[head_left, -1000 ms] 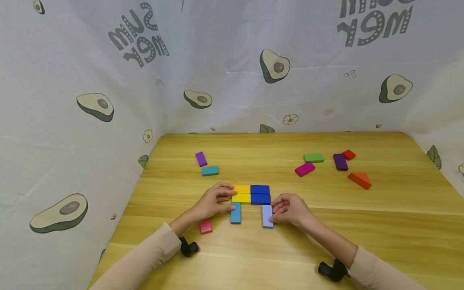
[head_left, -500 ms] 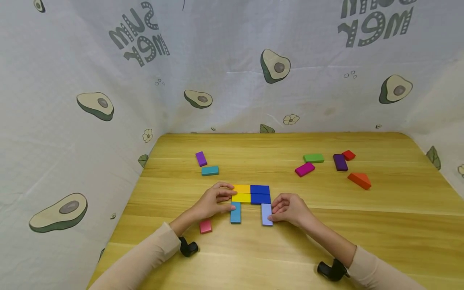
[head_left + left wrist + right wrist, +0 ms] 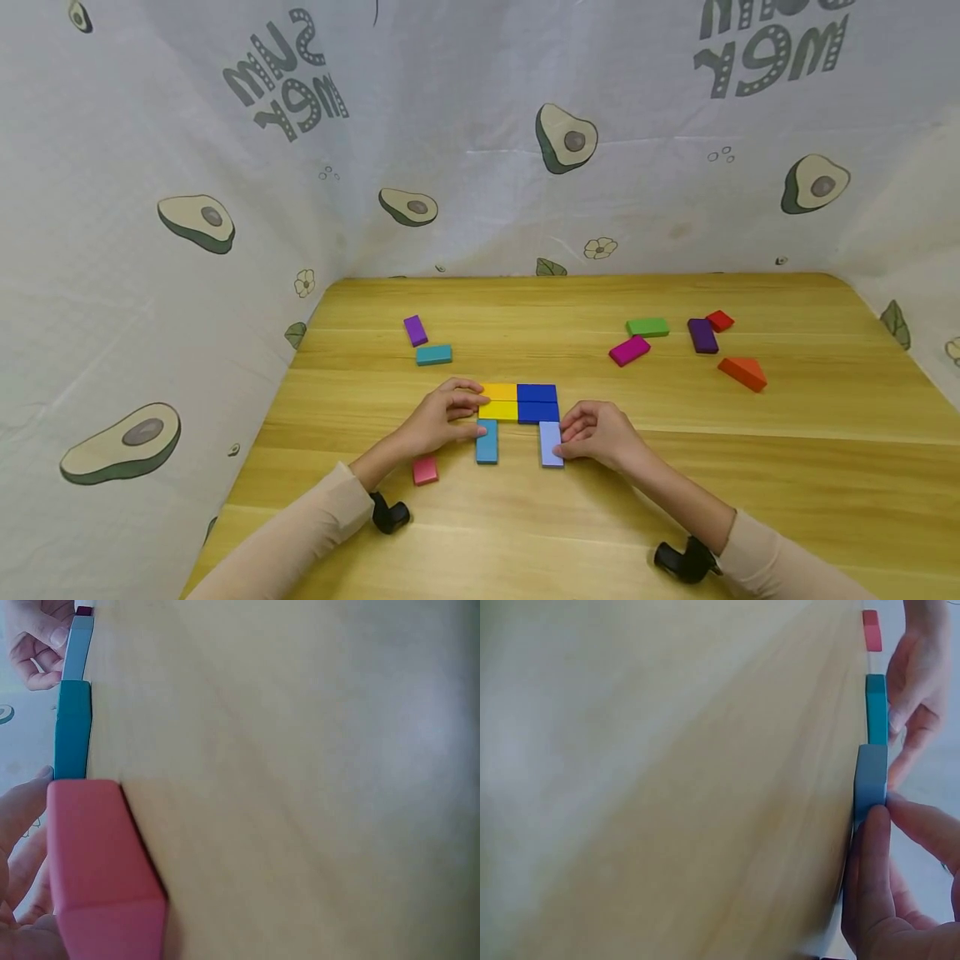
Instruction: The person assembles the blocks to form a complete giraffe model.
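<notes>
In the head view, two yellow blocks [image 3: 498, 410] and two dark blue blocks [image 3: 537, 412] lie together as a flat rectangle. Below its left part stands a light blue block [image 3: 487, 443], below its right part a lavender block [image 3: 551, 444]. My left hand [image 3: 435, 422] rests its fingers at the yellow blocks' left edge and its thumb tip on the light blue block's upper left. With thumb and bent fingers, my right hand [image 3: 603, 435] holds the lavender block at its right side; the right wrist view shows the fingertips at that block [image 3: 871, 780].
A pink block [image 3: 425, 470] lies beside my left wrist. Purple [image 3: 416, 330] and teal [image 3: 434, 355] blocks lie at the back left. Farther right are green [image 3: 647, 327], magenta [image 3: 629, 351], dark purple [image 3: 702, 336], red [image 3: 720, 320] and orange triangular [image 3: 743, 373] blocks.
The lavender block has shifted slightly up and left against the dark blue blocks, with my right hand on it. My left hand has stayed in place.
</notes>
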Motion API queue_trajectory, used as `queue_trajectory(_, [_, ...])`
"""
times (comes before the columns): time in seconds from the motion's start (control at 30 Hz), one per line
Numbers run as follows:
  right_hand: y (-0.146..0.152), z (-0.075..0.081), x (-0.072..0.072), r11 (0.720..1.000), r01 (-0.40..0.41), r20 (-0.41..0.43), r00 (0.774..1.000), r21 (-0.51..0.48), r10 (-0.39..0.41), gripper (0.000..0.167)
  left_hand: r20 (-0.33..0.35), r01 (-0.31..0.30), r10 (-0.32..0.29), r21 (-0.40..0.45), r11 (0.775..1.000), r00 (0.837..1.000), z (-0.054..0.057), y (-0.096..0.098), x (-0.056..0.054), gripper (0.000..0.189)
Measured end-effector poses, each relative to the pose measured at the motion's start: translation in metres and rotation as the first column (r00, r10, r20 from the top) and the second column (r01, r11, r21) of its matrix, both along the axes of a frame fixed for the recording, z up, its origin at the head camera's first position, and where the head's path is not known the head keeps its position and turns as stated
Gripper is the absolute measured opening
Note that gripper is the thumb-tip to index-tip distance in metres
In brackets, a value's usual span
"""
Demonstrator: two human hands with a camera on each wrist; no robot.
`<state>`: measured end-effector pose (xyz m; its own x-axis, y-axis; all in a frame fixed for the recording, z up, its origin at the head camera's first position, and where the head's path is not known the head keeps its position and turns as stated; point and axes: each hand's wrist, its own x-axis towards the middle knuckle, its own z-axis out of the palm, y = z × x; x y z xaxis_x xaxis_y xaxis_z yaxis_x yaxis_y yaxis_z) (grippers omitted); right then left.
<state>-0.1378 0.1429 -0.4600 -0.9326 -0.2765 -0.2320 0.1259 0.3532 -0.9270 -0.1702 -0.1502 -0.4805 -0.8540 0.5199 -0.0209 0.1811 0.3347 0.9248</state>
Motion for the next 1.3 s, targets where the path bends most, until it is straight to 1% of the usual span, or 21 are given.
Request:
queue_trajectory(0.17, [-0.001,0.001,0.001,1.000,0.003,0.005,1.000,0.016,-0.003,0.031,-0.007,0.002,-0.002,0.007,1.000,1.000,-0.002,-0.001,0.000,0.043])
queue_trajectory(0.43, [0.000,0.001,0.001,1.000,0.001,0.008,1.000,0.021,-0.001,0.030,-0.004,-0.001,0.001,-0.003,1.000,1.000,0.000,0.000,0.000,0.042])
queue_trajectory(0.5, [0.000,0.001,0.002,1.000,0.001,0.002,1.000,0.020,-0.001,0.030,-0.012,0.004,-0.004,0.001,1.000,1.000,0.000,0.000,0.001,0.041])
queue_trajectory(0.6, [0.000,0.002,0.002,1.000,0.012,-0.024,1.000,0.008,-0.012,0.031,-0.015,0.012,-0.011,0.014,1.000,1.000,0.002,0.001,0.001,0.040])
queue_trajectory(0.73, [-0.001,0.004,0.000,0.999,0.045,-0.079,0.996,-0.005,-0.046,0.033,-0.006,0.015,-0.015,0.027,1.000,1.000,0.002,0.001,0.002,0.041])
queue_trajectory(0.87, [-0.003,0.007,-0.003,0.998,0.065,-0.096,0.993,0.011,-0.064,0.038,-0.004,0.017,-0.017,0.041,0.999,1.000,0.003,0.000,0.002,0.041])
queue_trajectory(1.0, [-0.006,0.007,-0.007,0.999,0.045,-0.091,0.995,0.022,-0.043,0.041,0.006,0.012,-0.012,0.050,0.999,1.000,0.002,0.001,0.003,0.042])
queue_trajectory(1.13, [-0.007,0.006,-0.009,1.000,0.016,-0.080,0.997,0.007,-0.015,0.039,0.014,0.008,-0.008,0.036,0.999,1.000,0.001,0.001,0.002,0.042])
queue_trajectory(1.3, [-0.007,0.004,-0.011,1.000,-0.019,-0.062,0.998,-0.022,0.018,0.037,0.007,0.013,-0.014,0.036,0.999,1.000,0.001,0.000,0.001,0.039])
